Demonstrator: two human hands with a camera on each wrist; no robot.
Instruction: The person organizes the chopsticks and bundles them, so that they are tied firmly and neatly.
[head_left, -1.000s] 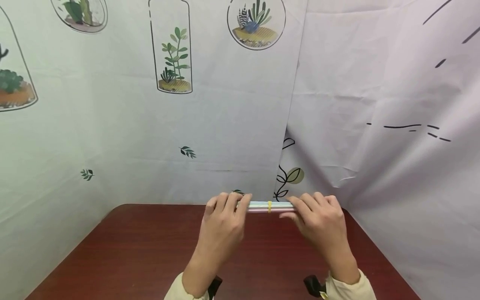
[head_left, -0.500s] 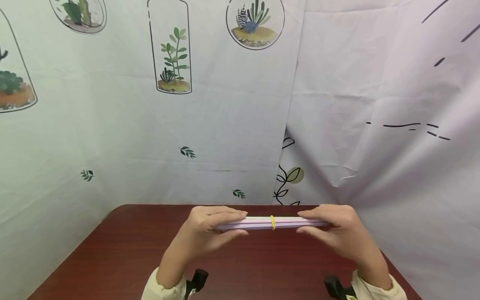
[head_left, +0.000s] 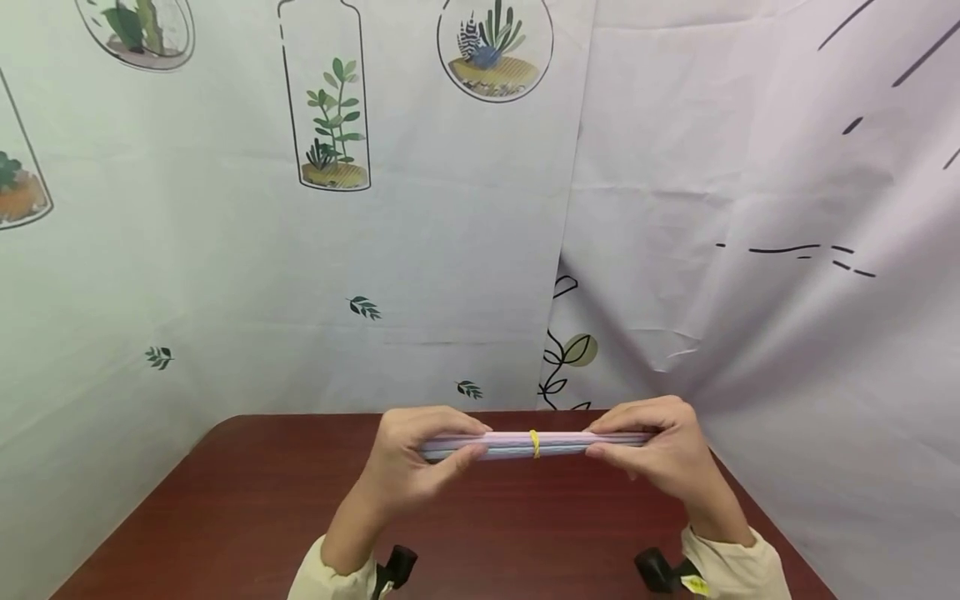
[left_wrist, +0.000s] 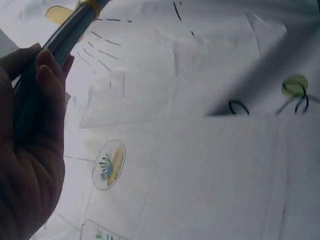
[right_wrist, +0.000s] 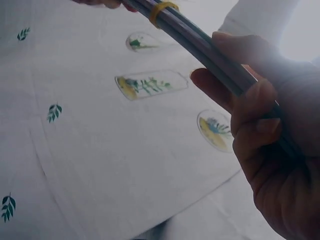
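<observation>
A bundle of thin pastel sticks [head_left: 562, 443], pink on top and bluish below, is held level above the table. A yellow rubber band [head_left: 535, 443] circles its middle. My left hand [head_left: 412, 454] grips the left end, thumb below and fingers above. At the other end my right hand [head_left: 663, 446] holds it the same way. In the left wrist view the bundle [left_wrist: 70, 32] runs up out of the palm. The right wrist view shows the fingers curled round the bundle [right_wrist: 200, 47], with its end hidden in the hand.
Beneath the hands is a dark red-brown table [head_left: 517, 517] with a rounded far left corner. White cloth [head_left: 450, 250] printed with plants and jars hangs behind it and on both sides. Black wrist mounts [head_left: 397, 567] sit at both cuffs.
The hands came lower and further apart along the bundle, and it turned so that different colours show. The thumbs now press against its near side. The head view shifted slightly.
</observation>
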